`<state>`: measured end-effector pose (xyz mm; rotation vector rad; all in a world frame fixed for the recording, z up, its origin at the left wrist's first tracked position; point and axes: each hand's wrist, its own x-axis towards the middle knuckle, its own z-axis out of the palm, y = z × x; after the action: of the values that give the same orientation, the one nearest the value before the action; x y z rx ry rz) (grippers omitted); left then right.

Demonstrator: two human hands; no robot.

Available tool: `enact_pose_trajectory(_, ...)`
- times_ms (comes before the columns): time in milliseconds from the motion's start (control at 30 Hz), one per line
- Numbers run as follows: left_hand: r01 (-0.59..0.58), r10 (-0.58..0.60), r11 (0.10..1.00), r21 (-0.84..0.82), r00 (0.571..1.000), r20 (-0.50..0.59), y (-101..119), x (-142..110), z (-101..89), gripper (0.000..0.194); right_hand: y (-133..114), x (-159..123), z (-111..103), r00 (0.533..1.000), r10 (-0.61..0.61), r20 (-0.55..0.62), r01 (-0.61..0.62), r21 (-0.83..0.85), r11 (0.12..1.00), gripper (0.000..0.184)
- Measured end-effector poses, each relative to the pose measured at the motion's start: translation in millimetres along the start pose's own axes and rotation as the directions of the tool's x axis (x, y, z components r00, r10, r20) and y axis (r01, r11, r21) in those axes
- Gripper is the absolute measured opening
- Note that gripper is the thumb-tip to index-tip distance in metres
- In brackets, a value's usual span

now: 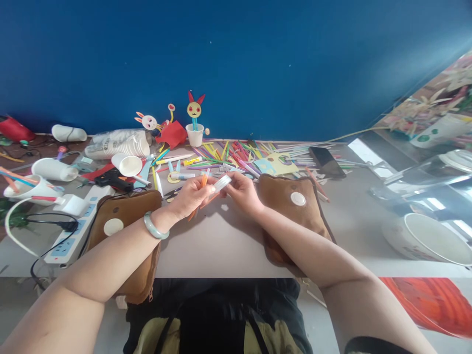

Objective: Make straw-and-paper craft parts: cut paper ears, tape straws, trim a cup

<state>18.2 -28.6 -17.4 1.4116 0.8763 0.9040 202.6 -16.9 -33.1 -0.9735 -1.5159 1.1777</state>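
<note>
My left hand (193, 195), with a pale bangle at its wrist, is closed around thin orange straws (204, 181). Their other ends stick out below the fingers. Between the two hands is a shiny, whitish, see-through piece (222, 183) that looks like a roll of clear tape. The left thumb presses against it on one side. My right hand (241, 191) pinches its other side, with some fingertips hidden behind it. Both hands are held just above the grey table (217, 250).
Brown plush pouches lie under both forearms, one left (123, 211) and one right (295, 216). Behind the hands are scattered colored straws (224, 152), a potted paper figure (194, 110) and a phone (327, 162). A power strip (79, 223) sits left; a white bowl (409, 241) stands right.
</note>
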Motion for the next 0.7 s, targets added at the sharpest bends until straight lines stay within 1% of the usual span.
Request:
enact_pose_trajectory(33,0.009,-0.009,1.0,-0.006,1.0,0.005,-1,1,-0.7,0.025,0,1,0,0.998,0.052,0.022,-0.053,0.056,0.997,0.035)
enact_pose_trajectory(100,0.022,-0.022,1.0,-0.021,1.0,0.021,-2,3,-1.7,0.026,1,2,1,0.992,0.11,0.057,-0.117,0.143,0.983,0.04)
enact_pose_trajectory(200,0.015,-0.015,1.0,-0.012,0.999,0.032,-2,4,-2.0,0.025,3,3,1,0.988,0.136,0.067,-0.147,0.198,0.969,0.041)
enact_pose_trajectory(300,-0.001,0.001,1.0,0.016,1.0,0.023,0,2,-0.6,0.026,1,1,1,0.995,0.101,0.026,-0.104,0.108,0.989,0.037)
enact_pose_trajectory(367,-0.004,0.004,1.0,0.031,1.0,0.008,0,1,0.5,0.025,-1,-1,1,0.999,0.029,-0.037,-0.029,0.005,1.0,0.033)
enact_pose_trajectory(467,-0.015,0.015,0.999,0.036,1.0,-0.001,0,-1,1.2,0.022,-3,-4,1,0.988,-0.099,-0.118,0.081,-0.149,0.985,0.026)
enact_pose_trajectory(533,-0.03,0.03,0.999,0.039,1.0,0.007,-1,-1,1.0,0.02,-4,-5,1,0.984,-0.116,-0.137,0.092,-0.169,0.981,0.026)
enact_pose_trajectory(600,-0.041,0.041,0.998,0.056,0.999,0.006,-1,-1,0.4,0.022,-5,-5,1,0.989,-0.063,-0.13,0.05,-0.099,0.994,0.03)
enact_pose_trajectory(700,-0.04,0.039,0.997,0.067,0.999,0.013,0,-1,-0.7,0.024,-8,-3,2,0.996,0.045,-0.072,-0.044,0.015,0.999,0.034)
